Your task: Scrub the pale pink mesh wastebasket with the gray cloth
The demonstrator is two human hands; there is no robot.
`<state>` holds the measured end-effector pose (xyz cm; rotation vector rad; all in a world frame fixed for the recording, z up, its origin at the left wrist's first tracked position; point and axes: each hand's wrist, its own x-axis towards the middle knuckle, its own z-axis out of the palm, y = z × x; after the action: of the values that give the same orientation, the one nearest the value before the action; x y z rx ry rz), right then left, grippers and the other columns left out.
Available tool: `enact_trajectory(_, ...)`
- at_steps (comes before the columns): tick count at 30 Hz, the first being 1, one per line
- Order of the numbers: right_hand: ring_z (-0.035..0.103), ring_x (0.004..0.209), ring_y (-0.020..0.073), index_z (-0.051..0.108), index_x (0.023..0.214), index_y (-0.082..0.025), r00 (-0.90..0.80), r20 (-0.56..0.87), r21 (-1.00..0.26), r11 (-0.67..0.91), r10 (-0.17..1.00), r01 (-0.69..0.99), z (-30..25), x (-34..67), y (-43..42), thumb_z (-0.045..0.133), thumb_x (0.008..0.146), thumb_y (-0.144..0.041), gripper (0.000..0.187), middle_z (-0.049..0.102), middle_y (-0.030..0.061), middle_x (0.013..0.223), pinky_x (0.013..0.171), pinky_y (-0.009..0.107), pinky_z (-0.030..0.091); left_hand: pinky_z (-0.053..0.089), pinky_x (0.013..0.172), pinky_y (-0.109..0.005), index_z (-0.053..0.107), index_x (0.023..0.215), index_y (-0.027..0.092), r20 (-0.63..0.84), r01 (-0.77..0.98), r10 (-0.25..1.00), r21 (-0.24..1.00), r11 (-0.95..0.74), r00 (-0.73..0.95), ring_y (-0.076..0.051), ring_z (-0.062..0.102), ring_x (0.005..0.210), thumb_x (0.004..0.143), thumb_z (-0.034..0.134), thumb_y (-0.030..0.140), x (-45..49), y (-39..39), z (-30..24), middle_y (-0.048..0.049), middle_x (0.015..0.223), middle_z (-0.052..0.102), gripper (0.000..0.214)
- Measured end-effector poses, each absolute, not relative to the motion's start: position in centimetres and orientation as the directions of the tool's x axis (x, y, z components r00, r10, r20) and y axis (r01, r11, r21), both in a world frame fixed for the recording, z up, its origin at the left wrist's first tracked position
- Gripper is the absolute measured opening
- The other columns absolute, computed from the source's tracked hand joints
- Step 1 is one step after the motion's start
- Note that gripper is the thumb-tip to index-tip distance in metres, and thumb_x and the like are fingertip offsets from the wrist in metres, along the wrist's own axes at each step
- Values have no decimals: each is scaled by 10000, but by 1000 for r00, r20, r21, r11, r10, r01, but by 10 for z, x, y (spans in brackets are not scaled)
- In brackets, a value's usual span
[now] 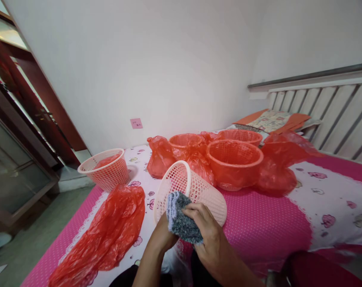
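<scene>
A light pink plastic basket (pixel 212 197) with a perforated wall lies tilted on its side in front of me, its opening to the left. My right hand (pixel 211 229) grips a folded grey-blue cloth (pixel 183 223) with a pale edge, fingers pressed over its top, in front of the basket. My left hand (pixel 166 231) reaches up by the basket's lower rim. The cloth covers its fingers, so I cannot see whether they hold the basket or the cloth.
A crumpled red plastic bag (pixel 109 235) lies at left, near another pink basket (pixel 109 179). Behind stand baskets wrapped in red bags (pixel 235 171). All rest on a patterned bedspread (pixel 288 215). A radiator (pixel 333 115) and folded fabric (pixel 273 119) are at right.
</scene>
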<state>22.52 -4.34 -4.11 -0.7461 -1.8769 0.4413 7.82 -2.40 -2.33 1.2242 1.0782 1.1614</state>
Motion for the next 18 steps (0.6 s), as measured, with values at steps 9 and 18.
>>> enact_trajectory(9,744,967,297,647,1227,-170,135,280,-959,283,950,0,-44,278,-3,662,858,-413,442,775,116,1072,856,429,609,485,850,-333,660,1034,172,125,176,975,972,-157,181,-195,598,857,836,681,375,66,-9,-21,-34,903,666,286)
enact_trajectory(18,610,1286,275,478,1451,-187,8,676,-659,599,737,454,-49,254,-9,513,896,-162,557,632,145,1366,1093,484,516,510,822,-372,650,972,185,48,42,999,998,-47,-26,-240,631,894,902,523,669,75,-11,-18,-57,918,702,505)
